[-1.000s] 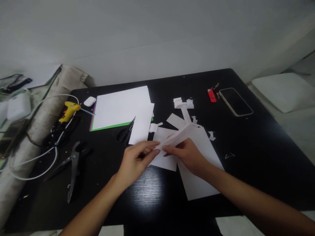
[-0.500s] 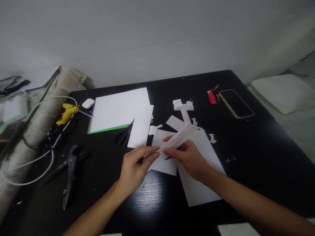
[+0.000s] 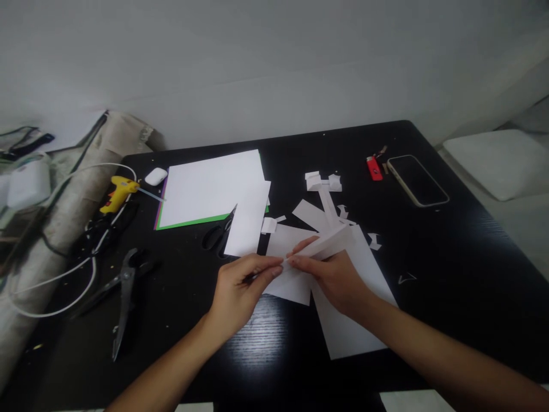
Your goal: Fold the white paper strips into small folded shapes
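Between my hands, above the black table, is a folded strip of white paper [image 3: 328, 242]. My left hand [image 3: 242, 286] pinches its near left end between thumb and fingertips. Close beside it, my right hand [image 3: 337, 277] grips the strip with the thumb on the near side and fingers behind. The strip slants up to the right. Beneath the hands lie white paper sheets [image 3: 355, 320] and a smaller piece [image 3: 295, 292]. Just beyond the strip rests a folded paper construction [image 3: 328, 206] with small box-like folds at its far end.
On the left are a yellow glue gun [image 3: 118, 194], pliers [image 3: 126, 280] and a white earbud case [image 3: 155, 176]. A paper stack [image 3: 206, 189] partly covers black-handled scissors [image 3: 212, 237]. A red lighter [image 3: 374, 169] and a phone [image 3: 418, 180] lie at the right. Small paper scraps [image 3: 374, 241] are scattered about.
The held strip has tilted lower, toward the right, and my fingertips have come closer together at its left end. The whole view has shifted slightly.
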